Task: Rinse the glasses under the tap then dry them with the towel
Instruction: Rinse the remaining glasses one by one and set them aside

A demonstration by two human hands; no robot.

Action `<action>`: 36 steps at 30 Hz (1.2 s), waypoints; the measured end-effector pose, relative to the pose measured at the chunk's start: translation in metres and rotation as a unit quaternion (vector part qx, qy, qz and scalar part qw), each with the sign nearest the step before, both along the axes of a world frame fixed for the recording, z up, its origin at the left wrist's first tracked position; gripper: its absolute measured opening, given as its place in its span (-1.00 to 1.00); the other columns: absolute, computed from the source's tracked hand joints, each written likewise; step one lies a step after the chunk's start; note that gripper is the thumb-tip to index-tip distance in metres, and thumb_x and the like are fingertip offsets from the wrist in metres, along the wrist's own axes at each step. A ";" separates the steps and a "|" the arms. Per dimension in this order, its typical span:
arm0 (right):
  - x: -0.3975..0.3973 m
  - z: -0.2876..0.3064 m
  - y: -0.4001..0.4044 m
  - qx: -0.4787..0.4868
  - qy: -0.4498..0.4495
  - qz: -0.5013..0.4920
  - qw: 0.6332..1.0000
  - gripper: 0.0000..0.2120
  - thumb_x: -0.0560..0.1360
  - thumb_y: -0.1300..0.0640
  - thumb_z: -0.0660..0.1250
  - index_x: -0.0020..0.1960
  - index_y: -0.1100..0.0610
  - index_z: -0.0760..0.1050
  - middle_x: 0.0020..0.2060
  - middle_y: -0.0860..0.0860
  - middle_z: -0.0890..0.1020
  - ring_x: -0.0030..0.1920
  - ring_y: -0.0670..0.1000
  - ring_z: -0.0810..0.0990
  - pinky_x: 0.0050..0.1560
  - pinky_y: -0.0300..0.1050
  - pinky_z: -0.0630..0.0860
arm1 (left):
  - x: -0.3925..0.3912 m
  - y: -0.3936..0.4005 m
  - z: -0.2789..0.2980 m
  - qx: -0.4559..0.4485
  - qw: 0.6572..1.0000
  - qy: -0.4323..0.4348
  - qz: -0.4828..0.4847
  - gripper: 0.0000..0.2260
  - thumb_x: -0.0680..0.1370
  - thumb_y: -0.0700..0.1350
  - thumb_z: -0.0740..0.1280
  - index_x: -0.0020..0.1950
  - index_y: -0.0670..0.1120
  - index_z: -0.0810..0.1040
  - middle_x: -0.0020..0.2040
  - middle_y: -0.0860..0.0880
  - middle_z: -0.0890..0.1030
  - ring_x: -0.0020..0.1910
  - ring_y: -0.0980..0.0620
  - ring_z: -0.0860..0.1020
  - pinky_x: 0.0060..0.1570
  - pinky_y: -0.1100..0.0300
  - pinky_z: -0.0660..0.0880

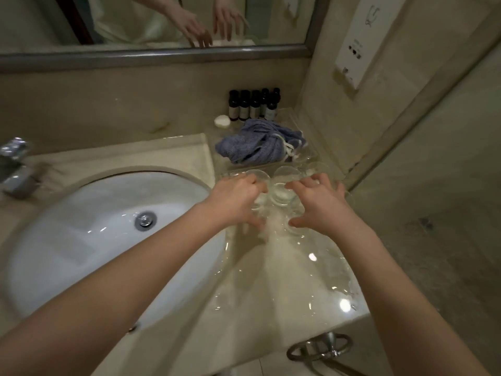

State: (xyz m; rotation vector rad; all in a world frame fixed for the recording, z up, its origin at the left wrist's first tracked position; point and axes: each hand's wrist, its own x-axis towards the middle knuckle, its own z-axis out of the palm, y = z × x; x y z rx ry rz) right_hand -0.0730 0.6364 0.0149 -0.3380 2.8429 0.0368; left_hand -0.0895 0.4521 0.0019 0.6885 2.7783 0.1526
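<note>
A group of clear glasses (282, 189) stands on the wet, glossy tabletop (271, 280) at the centre right of the frame, just right of the white oval sink (89, 229). Motion blur and the hands hide part of the group, so the exact count cannot be told; at least three round rims show.

The left hand (235, 199) reaches in from the lower left, fingers spread and bent over the left side of the glasses. The right hand (320, 203) comes from the lower right, fingers likewise spread and bent over the right side. Whether either hand already grips a glass cannot be told through the blur.

Just behind the glasses, toward the upper right, a crumpled blue towel (257, 145) lies on a clear tray (303, 120). Behind it five small dark bottles (253, 105) stand in a row against the wall, with one round white soap (222, 121) to their left.

The chrome tap (15, 166) sits at the left edge, well apart from the glasses. One metal drain (145, 219) shows in the sink. A mirror (151, 23) runs along the top, showing both hands reflected. A white wall panel (357, 47) hangs at the upper right, and a metal ring holder (320, 347) sits below the tabletop edge at the bottom.
</note>
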 end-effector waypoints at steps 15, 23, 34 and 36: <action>0.044 0.005 -0.356 -0.039 -0.054 0.299 0.952 -0.37 0.46 -0.03 0.42 0.46 -0.04 0.26 0.30 -0.02 0.44 0.38 0.10 0.22 0.32 0.13 0.23 | 0.145 -0.379 0.033 -0.063 0.941 -0.070 0.324 -0.40 0.41 0.17 0.48 0.38 0.04 0.42 0.28 0.01 0.53 0.22 -0.02 0.51 -0.05 0.15 0.41; 0.098 -0.015 -0.499 -0.047 -0.091 0.388 0.916 -0.35 0.44 -0.03 0.44 0.45 -0.03 0.26 0.31 -0.01 0.43 0.39 0.09 0.20 0.34 0.16 0.22 | 0.227 -0.495 0.026 -0.055 0.899 -0.084 0.426 -0.42 0.37 0.18 0.50 0.34 0.08 0.45 0.25 0.04 0.53 0.19 -0.01 0.53 0.00 0.14 0.47; 0.152 -0.037 -0.552 -0.059 -0.144 0.416 0.896 -0.26 0.36 -0.08 0.49 0.45 -0.04 0.26 0.34 -0.03 0.42 0.37 0.09 0.23 0.27 0.11 0.28 | 0.267 -0.501 -0.005 -0.107 0.929 -0.110 0.337 -0.30 0.33 0.34 0.41 0.38 0.05 0.42 0.35 -0.01 0.46 0.40 -0.05 0.29 0.26 -0.01 0.30; 0.159 -0.039 -0.555 -0.050 -0.153 0.419 0.893 -0.24 0.35 -0.11 0.50 0.46 -0.03 0.26 0.32 -0.02 0.44 0.37 0.09 0.24 0.29 0.13 0.28 | 0.272 -0.498 -0.005 -0.131 0.935 -0.103 0.313 -0.30 0.32 0.36 0.41 0.35 0.05 0.44 0.33 -0.02 0.46 0.42 -0.07 0.24 0.30 -0.03 0.25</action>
